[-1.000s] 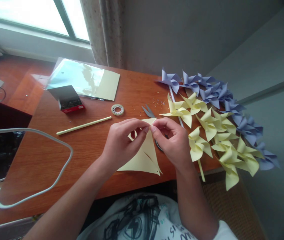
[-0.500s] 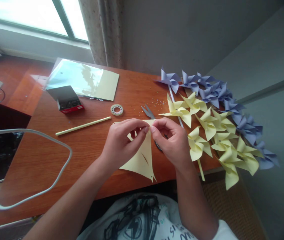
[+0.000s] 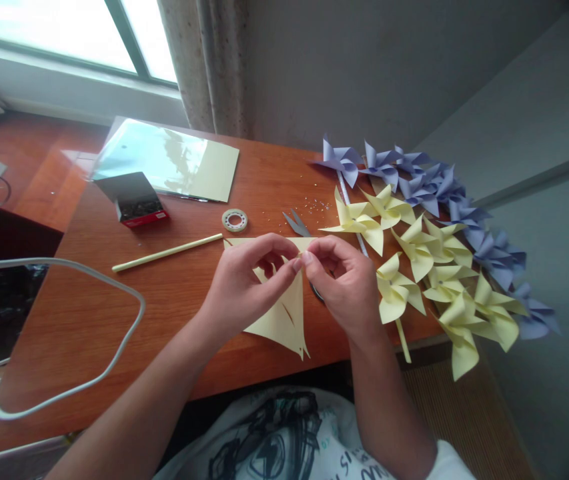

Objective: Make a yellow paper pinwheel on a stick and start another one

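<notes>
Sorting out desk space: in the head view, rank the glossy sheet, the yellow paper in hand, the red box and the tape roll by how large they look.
1. glossy sheet
2. yellow paper, though it lies nearer the camera
3. red box
4. tape roll

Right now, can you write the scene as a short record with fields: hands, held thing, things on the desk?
left hand: pinches the yellow paper at its top
right hand: pinches the same spot, fingertips meeting the left
paper: cut with slits, lower tip near the desk edge
right of hands: yellow pinwheels, purple pinwheels
behind hands: scissors, tape, stick, red box
</notes>
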Tool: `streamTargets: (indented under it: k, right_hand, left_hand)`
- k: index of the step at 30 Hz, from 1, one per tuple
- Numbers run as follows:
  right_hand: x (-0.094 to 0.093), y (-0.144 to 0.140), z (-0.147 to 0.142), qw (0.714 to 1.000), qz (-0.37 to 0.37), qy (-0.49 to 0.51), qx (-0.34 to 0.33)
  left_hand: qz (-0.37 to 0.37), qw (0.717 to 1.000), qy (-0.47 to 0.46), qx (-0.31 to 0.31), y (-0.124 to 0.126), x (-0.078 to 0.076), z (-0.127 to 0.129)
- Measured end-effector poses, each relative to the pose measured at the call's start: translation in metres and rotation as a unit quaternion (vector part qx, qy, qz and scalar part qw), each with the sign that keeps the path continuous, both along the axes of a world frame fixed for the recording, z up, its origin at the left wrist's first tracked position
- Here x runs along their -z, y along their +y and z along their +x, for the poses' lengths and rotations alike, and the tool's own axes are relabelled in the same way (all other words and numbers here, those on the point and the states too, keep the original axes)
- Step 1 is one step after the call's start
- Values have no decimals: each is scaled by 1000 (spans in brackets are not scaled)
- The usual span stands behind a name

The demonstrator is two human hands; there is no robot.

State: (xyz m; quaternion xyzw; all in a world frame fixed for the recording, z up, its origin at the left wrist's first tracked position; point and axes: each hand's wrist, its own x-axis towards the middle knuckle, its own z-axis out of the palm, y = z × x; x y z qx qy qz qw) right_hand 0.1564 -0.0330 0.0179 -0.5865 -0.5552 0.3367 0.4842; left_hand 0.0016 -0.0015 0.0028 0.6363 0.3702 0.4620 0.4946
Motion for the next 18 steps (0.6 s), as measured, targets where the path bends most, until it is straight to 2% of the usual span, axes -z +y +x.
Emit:
streamTargets:
  k: [13, 16, 18]
  right_hand:
    - [3, -2, -2, 1000, 8, -2, -2]
    - [1, -5, 4, 1000, 22, -6, 11]
    - [2, -7, 14, 998, 23, -44, 31]
  left_hand:
    - [-28, 999, -17, 1, 1, -2, -1]
    - [-20, 1000, -10, -4, 1, 0, -1]
    - [-16, 1000, -4, -10, 1, 1, -1]
